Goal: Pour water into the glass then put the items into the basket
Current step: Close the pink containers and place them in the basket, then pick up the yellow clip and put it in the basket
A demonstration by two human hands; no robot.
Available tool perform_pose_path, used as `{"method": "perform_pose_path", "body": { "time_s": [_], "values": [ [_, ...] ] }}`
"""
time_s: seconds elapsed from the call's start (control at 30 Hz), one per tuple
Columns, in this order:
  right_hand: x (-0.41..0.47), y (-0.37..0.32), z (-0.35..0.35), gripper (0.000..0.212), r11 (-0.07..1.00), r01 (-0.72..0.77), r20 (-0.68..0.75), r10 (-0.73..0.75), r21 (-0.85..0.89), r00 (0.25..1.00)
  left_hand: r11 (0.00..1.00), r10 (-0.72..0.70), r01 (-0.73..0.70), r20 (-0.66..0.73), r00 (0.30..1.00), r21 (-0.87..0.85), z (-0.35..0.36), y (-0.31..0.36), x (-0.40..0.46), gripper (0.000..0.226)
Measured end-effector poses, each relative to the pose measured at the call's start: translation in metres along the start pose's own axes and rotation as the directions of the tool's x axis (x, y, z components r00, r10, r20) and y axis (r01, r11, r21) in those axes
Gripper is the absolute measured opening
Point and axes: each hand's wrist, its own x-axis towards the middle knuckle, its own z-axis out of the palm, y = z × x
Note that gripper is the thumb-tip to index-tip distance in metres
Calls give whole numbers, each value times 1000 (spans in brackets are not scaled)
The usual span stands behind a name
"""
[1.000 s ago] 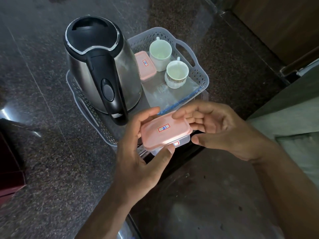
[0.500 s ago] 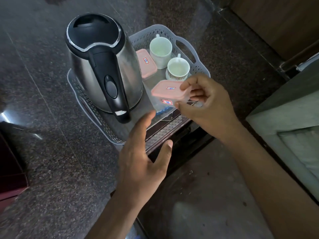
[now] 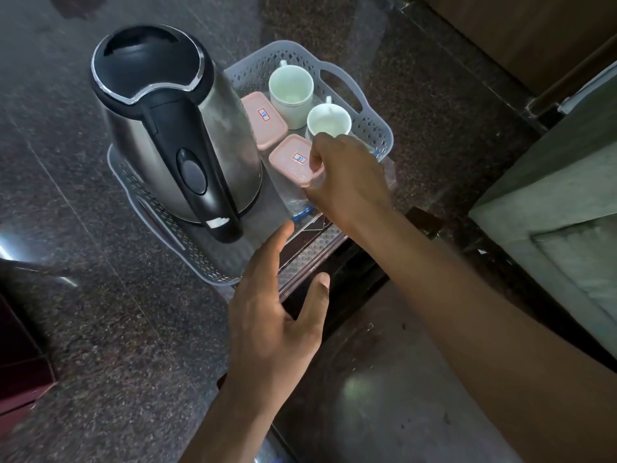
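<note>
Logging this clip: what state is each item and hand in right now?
Kettle: upright in basket, lid closed.
Far pink-lidded box: lid on, in basket.
Near pink-lidded box: lid on, held by right hand.
Two white cups: upright in basket.
Left hand: open, empty.

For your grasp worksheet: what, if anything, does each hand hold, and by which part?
Right hand pinches the pink-lidded small plastic box at its near corner; left hand holds nothing.

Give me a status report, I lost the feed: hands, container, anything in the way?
Right hand grips pink-lidded container, low inside basket. Left hand open, holding nothing. Kettle, second container, two cups crowd the spot.
</note>
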Motion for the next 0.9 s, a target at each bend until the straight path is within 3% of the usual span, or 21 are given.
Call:
{"method": "perform_pose_path", "body": {
  "time_s": [0.17, 0.5, 0.73, 0.9],
  "values": [
    [9, -8, 3, 28, 999, 9, 45, -7, -41, 999, 1000, 6, -6, 11, 1000, -3, 1, -1, -1, 69],
    [-1, -14, -5, 34, 998, 49, 65, -47, -25, 997, 999, 40, -39, 27, 999, -27, 0, -4, -1, 69],
    [-61, 10, -39, 24, 990, 69, -185, -45, 126, 982, 962, 198, -202, -40, 979, -185, 11, -7, -12, 52],
    [-154, 47, -65, 17, 923, 19, -248, 84, 385, 965, 933, 217, -177, 97, 971, -315, 29, 3, -32, 38]
  ]
}}
